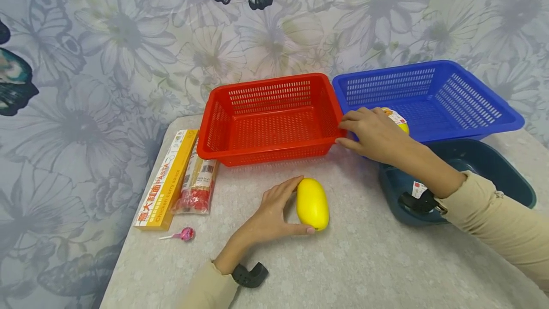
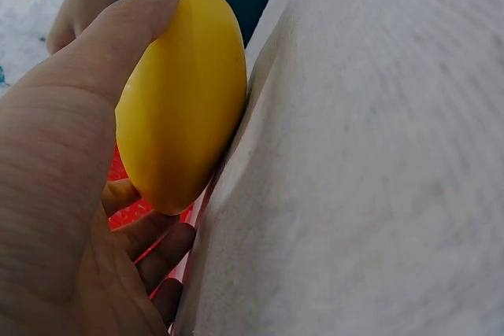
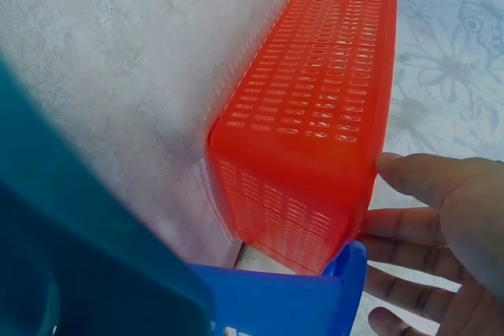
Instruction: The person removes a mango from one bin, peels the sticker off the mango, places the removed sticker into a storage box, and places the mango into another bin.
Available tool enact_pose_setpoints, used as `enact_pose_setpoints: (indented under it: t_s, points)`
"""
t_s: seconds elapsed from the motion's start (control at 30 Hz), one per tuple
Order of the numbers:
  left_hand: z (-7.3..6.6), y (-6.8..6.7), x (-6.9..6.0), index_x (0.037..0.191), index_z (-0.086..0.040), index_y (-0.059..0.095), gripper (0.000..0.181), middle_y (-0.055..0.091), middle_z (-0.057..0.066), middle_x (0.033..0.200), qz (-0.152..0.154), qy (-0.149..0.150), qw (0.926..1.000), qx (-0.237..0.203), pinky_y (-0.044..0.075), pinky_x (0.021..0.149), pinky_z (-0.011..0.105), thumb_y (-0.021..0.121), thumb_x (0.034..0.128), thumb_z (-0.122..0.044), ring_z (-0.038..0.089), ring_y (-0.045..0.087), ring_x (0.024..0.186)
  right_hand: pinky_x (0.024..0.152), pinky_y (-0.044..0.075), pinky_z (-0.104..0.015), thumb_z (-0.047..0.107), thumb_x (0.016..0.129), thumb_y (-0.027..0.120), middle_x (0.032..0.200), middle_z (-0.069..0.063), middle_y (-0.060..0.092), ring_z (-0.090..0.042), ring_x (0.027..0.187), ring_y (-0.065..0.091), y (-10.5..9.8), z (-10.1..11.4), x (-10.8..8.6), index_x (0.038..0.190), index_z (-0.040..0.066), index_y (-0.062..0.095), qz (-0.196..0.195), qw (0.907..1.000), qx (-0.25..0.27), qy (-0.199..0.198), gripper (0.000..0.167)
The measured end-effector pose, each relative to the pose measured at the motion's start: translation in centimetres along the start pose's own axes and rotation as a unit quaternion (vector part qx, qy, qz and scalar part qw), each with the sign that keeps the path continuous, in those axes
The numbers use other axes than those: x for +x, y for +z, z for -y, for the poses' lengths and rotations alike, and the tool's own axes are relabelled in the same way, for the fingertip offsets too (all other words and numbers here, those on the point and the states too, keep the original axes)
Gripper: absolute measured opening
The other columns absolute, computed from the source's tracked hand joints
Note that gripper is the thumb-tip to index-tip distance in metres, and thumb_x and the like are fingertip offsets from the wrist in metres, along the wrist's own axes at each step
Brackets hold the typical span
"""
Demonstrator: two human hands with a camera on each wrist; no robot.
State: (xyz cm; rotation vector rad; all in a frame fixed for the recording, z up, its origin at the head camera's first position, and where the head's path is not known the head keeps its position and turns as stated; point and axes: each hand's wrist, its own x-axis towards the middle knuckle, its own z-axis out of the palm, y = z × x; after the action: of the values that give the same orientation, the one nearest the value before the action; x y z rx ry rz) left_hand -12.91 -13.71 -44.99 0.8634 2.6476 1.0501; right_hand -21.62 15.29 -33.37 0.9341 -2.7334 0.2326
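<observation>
My left hand (image 1: 270, 216) spans a smooth yellow oval fruit (image 1: 313, 204) on the table, with the thumb at its near end and the fingers at its far end. In the left wrist view, the thumb tip touches the end of the fruit (image 2: 185, 108) near a small dimple. My right hand (image 1: 371, 132) is over the adjoining corners of the red basket (image 1: 274, 149) and the blue basket (image 1: 454, 133). In the right wrist view, its thumb touches the rim of the red basket (image 3: 307, 108), the other fingers loosely extended beside it.
A yellow item with a label (image 1: 396, 118) lies in the blue basket, partly hidden by my right hand. A dark teal basin (image 1: 510, 168) sits under my right forearm. At left are a pasta box (image 1: 167, 180), a noodle packet (image 1: 199, 185) and a lollipop (image 1: 186, 233).
</observation>
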Motion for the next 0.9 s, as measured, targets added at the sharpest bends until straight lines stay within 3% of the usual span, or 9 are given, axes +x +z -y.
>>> enact_pose_setpoints:
  t_s: [0.5,0.7,0.9]
  points:
    - [-0.1,-0.2,0.1,0.159,-0.027,0.024,0.113,0.023,-0.016,0.16,-0.003,-0.011,0.9994,-0.032,0.014,0.117,0.051,0.084,0.0696,-0.062,0.015,0.022,0.146,0.081,0.046,-0.049,0.024,0.089,0.077,0.106,-0.012,0.068,-0.033,0.097,0.06,0.2,0.2,-0.1,0.106,0.002,0.076,-0.002,0.9996,0.023,0.013,0.029]
    - [-0.9,-0.8,-0.1,0.158,-0.035,0.025,0.11,0.024,-0.016,0.159,0.002,-0.013,0.9969,-0.078,0.029,0.111,0.057,0.087,0.069,-0.056,0.019,0.03,0.142,0.08,0.046,-0.048,0.025,0.089,0.077,0.104,-0.011,0.068,-0.032,0.096,0.059,0.5,0.1,-0.1,0.106,0.001,0.076,-0.006,0.9995,0.03,0.008,0.029]
    - [-2.0,-2.6,0.1,0.156,-0.042,0.024,0.109,0.033,-0.016,0.153,-0.013,0.013,0.9938,-0.109,0.042,0.106,0.046,0.091,0.0696,-0.047,0.012,0.045,0.128,0.082,0.046,-0.049,0.025,0.089,0.077,0.104,-0.012,0.068,-0.032,0.096,0.059,0.5,0.1,-0.2,0.106,0.001,0.076,-0.007,0.9993,0.035,0.01,0.03]
